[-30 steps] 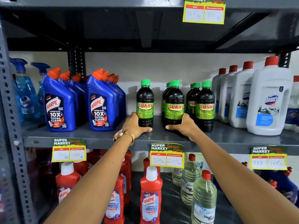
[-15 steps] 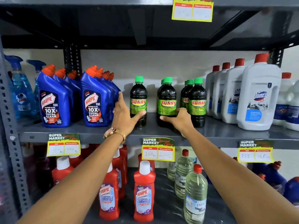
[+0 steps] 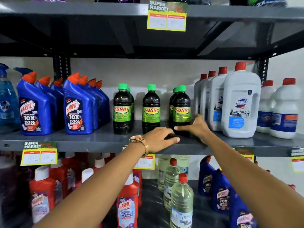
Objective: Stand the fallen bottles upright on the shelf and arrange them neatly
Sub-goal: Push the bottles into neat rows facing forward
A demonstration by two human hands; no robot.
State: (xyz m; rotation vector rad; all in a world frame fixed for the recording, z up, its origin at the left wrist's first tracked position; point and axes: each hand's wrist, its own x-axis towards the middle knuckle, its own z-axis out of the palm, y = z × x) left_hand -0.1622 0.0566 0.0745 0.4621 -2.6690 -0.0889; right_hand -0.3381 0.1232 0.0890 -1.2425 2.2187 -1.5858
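From the head camera, the dark green-capped Sunny bottles all stood upright on the middle shelf [image 3: 98, 142], spread into three short files: one at the left [image 3: 122, 109], one in the middle [image 3: 151, 109] and one at the right [image 3: 181, 111]. None lay fallen, so the work looked far along, down to spacing and squaring the rows.

Both hands met at the foot of the right-hand bottle. The left hand [image 3: 158, 139] lay low on the shelf edge, fingers reaching toward the bottle's base from the left; the right hand [image 3: 196, 126] came in from the other side, its thumb stretched across the front of the base. That two-sided hold seemed meant to slide the bottle without tipping it.

The bottle's base was covered by the hands and both were smeared by motion, so I cannot tell whether either grip was closed on the bottle or merely pressed against it. How many bottles stood behind each front one was hidden. The price tag beneath the hands was mostly covered by the left wrist.
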